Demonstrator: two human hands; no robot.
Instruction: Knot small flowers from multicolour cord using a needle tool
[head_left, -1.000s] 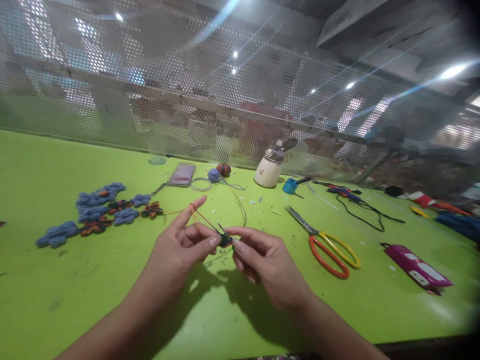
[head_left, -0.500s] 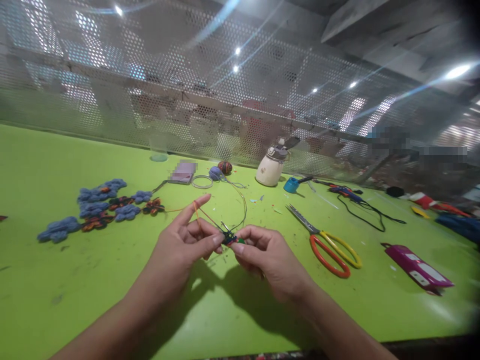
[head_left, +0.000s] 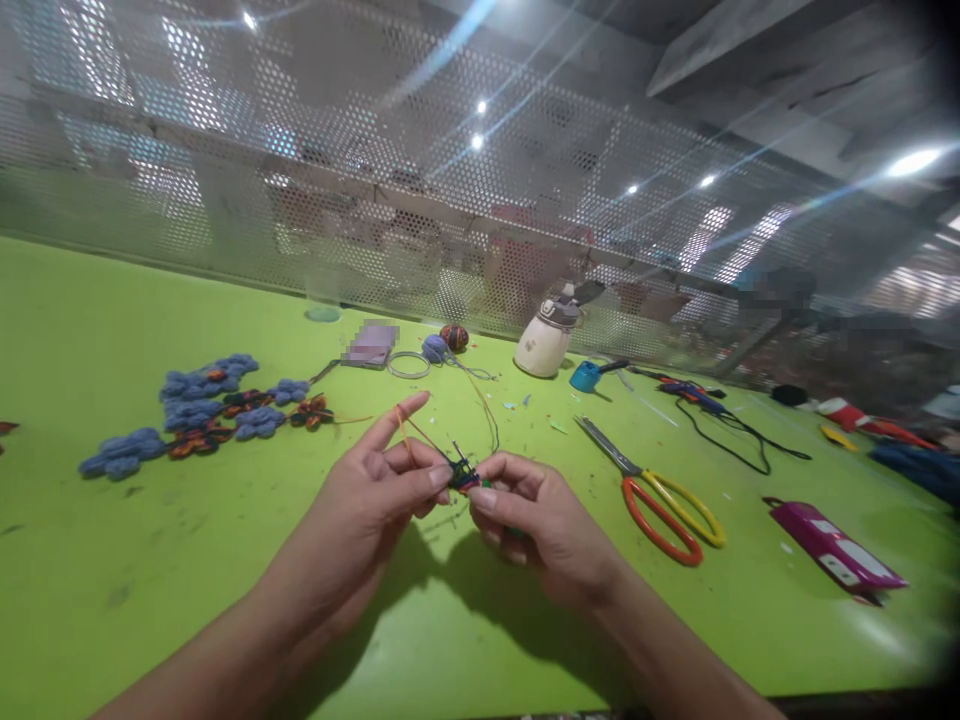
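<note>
Between my fingertips is a small dark crochet piece (head_left: 461, 475) with some red at its lower edge. My left hand (head_left: 367, 495) pinches its left side, thumb against fingers, and the raised index finger carries a taut orange yarn (head_left: 424, 434). My right hand (head_left: 540, 510) is closed round a crochet hook (head_left: 487, 485); a bit of green handle shows at the fingertips, and the slim metal tip pokes up through the stitches. Most of the handle is hidden in the palm. On the left lie joined blue and black-orange crocheted flowers (head_left: 258, 422).
Scissors (head_left: 637, 475) with orange and yellow handles lie to the right, beside a magenta device (head_left: 836, 545). Farther back are a white bottle (head_left: 541, 345), a blue pot (head_left: 585, 376), a glue gun (head_left: 690, 394), yarn balls (head_left: 435, 348) and a clear ring (head_left: 409, 365). A perforated screen (head_left: 450, 220) borders the green table.
My right fingers have shifted slightly at the crochet piece, and the hook tip stands at a different angle in it. My left hand keeps its pinch with the yarn raised. The view has tilted slightly.
</note>
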